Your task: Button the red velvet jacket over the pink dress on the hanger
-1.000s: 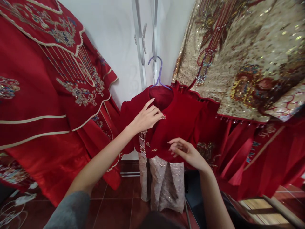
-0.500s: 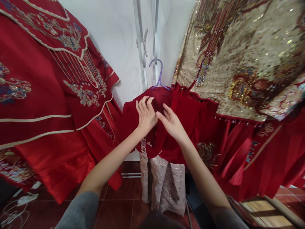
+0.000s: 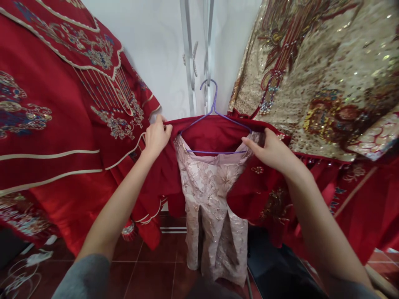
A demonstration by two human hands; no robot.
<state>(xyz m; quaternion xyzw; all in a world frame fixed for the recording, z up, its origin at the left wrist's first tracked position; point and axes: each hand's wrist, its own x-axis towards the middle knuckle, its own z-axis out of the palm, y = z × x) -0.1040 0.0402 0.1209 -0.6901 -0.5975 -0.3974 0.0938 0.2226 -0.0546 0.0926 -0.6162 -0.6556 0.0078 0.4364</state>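
**A:** Where is the red jacket (image 3: pixel 215 133), and what has hold of it?

**B:** It hangs on a purple hanger (image 3: pixel 214 109) just above the middle of the view. The left hand (image 3: pixel 156 137) is clenched on one front edge at 9 o'clock of the hanger. The right hand (image 3: pixel 270 151) is grasping the other front edge at 3 o'clock. The two fronts are held wide apart.

**A:** What crowds in around it?

**B:** A pink brocade dress (image 3: pixel 212 199) hangs under the jacket on the same hanger and drops toward 6 o'clock over the tiled floor (image 3: pixel 149 270). A red embroidered robe (image 3: pixel 62 124) fills the 9 to 10 o'clock side, right up against the left hand. A gold sequinned garment (image 3: pixel 327 74) fills 1 to 3 o'clock, with its lower edge just beside the right hand. Two metal rails (image 3: pixel 188 58) run up the white wall at 12 o'clock, behind the hanger's hook. A white cable (image 3: pixel 34 259) lies on the floor at 8 o'clock.

**A:** What differs from half a second ago?

**B:** Both hands were then close together at the collar. The jacket was shut, so only the dress's skirt showed below it. Now the hands are apart, and the dress's neckline and the hanger's lower bar are in view.
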